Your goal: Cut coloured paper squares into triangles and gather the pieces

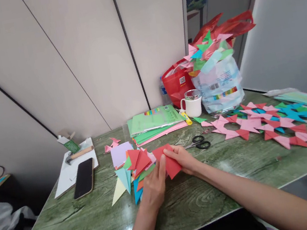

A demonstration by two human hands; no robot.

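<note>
A red sheet of paper [173, 167] is held between my two hands above the table. My left hand [155, 182] pinches its left side, fingers closed with the thumb on top. On the paper's upper right, my right hand [182, 158] grips with the thumb pressed over the surface. Just left of my hands lies a pile of folded paper pieces [140, 161] in red, green, blue, orange and pale colours. Beside that pile is a stack of square papers with a lilac one [121, 154] on top. Black-handled scissors [200, 142] rest right of my right hand.
Folded paper star rings [249, 121] spread over the right of the green table [215, 195]. At the back stand a white mug [193, 104], a red bag [177, 85] and a full plastic bag [219, 83]. Green paper packs [154, 120], a phone [84, 178] and a hammer [79, 154] lie left.
</note>
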